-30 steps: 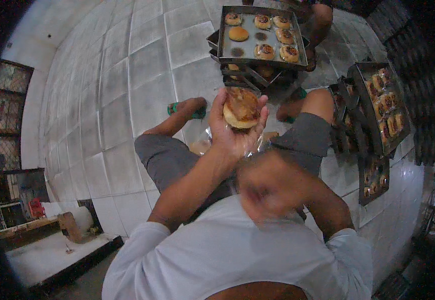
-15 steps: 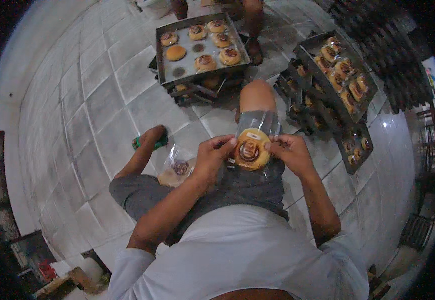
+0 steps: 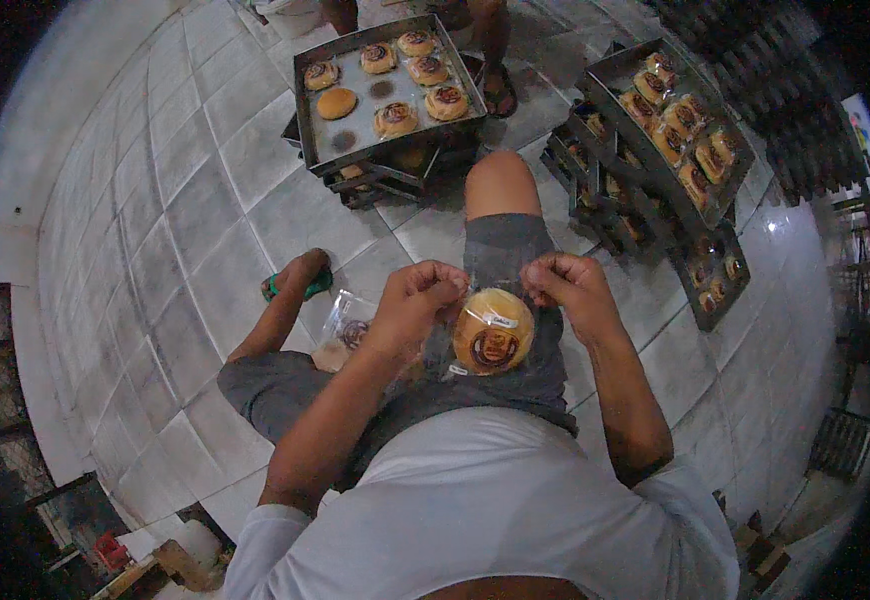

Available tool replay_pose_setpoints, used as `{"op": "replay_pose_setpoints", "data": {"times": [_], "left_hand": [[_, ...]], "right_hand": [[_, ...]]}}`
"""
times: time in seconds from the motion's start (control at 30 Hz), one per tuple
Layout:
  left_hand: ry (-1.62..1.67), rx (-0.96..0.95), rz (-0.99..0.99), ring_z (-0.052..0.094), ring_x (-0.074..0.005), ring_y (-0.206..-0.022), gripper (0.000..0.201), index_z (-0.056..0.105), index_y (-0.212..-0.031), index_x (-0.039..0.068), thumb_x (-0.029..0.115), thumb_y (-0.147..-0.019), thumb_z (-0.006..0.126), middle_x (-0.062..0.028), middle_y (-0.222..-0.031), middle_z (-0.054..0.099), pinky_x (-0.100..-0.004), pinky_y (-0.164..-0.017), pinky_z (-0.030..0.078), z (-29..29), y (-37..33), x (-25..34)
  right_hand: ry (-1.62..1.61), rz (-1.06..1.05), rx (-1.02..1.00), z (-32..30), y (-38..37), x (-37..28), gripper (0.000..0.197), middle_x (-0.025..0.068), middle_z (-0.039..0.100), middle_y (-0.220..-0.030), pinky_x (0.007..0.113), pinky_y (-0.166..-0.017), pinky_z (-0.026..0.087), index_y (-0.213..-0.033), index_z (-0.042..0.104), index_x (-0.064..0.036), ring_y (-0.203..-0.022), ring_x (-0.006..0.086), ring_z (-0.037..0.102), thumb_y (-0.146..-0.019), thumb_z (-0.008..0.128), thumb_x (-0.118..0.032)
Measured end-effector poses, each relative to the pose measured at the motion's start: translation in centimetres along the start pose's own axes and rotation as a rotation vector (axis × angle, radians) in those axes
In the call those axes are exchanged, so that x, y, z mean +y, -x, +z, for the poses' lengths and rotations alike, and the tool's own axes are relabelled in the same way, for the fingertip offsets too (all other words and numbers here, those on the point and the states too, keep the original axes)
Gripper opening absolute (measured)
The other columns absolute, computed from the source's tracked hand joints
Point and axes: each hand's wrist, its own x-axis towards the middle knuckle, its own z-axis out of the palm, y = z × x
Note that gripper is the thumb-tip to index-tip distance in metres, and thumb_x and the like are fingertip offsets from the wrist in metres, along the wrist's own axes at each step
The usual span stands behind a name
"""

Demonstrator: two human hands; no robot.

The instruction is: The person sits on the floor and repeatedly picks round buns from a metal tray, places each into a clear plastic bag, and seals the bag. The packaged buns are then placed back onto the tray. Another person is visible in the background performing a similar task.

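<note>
Between my two hands hangs a round, golden-brown bun with a dark printed mark, inside a clear, glossy plastic bag. My left hand appears to have finger and thumb clamped on the bag's upper left edge, and my right hand pinches its upper right edge. The bun lies below the line of my fingertips, on the side toward my body, roughly midway between them; my left hand sits a little lower and closer to it. Being round, the bun shows no long axis.

Beneath it is my right thigh in dark grey cloth shorts; I can't tell whether the bag rests there. By my left forearm sits another clear bag with a printed mark, partly hidden.

Around me spreads a floor of pale grey square tiles. Ahead stands a dark metal tray of buns on a stack, and to the right a tilted dark metal tray of bagged buns. Beyond the first is another person's sandalled foot.
</note>
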Motion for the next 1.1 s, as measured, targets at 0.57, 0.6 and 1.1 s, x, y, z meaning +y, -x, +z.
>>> {"op": "replay_pose_setpoints", "data": {"times": [0.57,0.6,1.1], "left_hand": [[-0.245,0.213,0.341,0.064,-0.013,-0.092,0.009,0.069,-0.092,0.004,0.012,-0.095,0.074,-0.002,-0.089,0.068,-0.0312,-0.09,0.05,2.5,4.4,7.5],[-0.17,0.138,0.4,0.064,-0.0129,-0.092,0.009,0.07,-0.094,0.004,0.012,-0.095,0.074,-0.0025,-0.091,0.069,-0.0301,-0.091,0.05,1.9,4.9,6.0],[-0.914,0.264,0.601,0.067,-0.04,-0.094,0.02,0.072,-0.092,-0.001,0.017,-0.084,0.072,-0.0216,-0.093,0.068,-0.0479,-0.087,0.052,0.4,3.7,-7.2]], "right_hand": [[-0.24,-0.143,0.19,-0.3,3.0,-4.4,0.015,0.0007,0.066,-0.076,0.025,-0.061,0.041,-0.087,0.075,-0.0009,-0.063,0.0089,0.054,-0.085,0.083,-0.014],[-0.181,-0.158,0.194,-0.4,4.5,-4.2,0.016,0.0004,0.065,-0.076,0.025,-0.061,0.041,-0.087,0.075,-0.0009,-0.063,0.0085,0.054,-0.084,0.083,-0.014],[-0.125,-0.144,0.169,0.4,4.1,3.9,0.038,0.0123,0.075,-0.109,0.034,-0.089,0.057,-0.119,0.069,0.0019,-0.099,0.0194,0.072,-0.089,0.081,-0.018]]}}
